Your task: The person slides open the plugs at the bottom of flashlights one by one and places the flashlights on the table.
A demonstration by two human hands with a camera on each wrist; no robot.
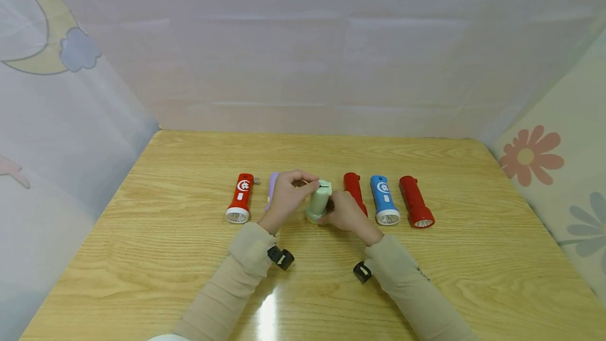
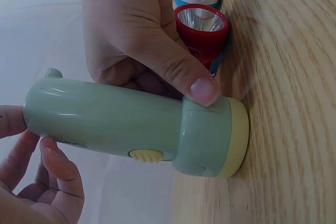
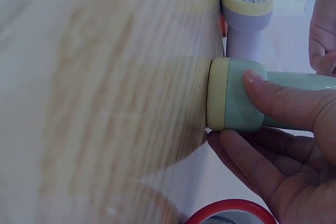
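A pale green flashlight (image 1: pixel 318 203) with a cream rim stands on its head, lens down, on the wooden table. My right hand (image 1: pixel 349 211) grips it low down; in the right wrist view the thumb (image 3: pixel 257 80) presses one side of the head, with fingers curled on the other side. At the upper tail end, my left hand (image 1: pixel 285 192) pinches with thumb and fingertips, beside a dark slot in the end face. The left wrist view shows a cream ribbed switch (image 2: pixel 146 155) on the body and a small knob (image 2: pixel 53 73) at the tail.
To the left lie a red flashlight (image 1: pixel 241 196) with a metal plug sticking out and a purple flashlight (image 1: pixel 272 186), partly behind my left hand. On the right are a red flashlight (image 1: pixel 352 186), a blue one (image 1: pixel 382 196) and another red one (image 1: pixel 413 199). Cloth walls surround the table (image 1: pixel 165 257).
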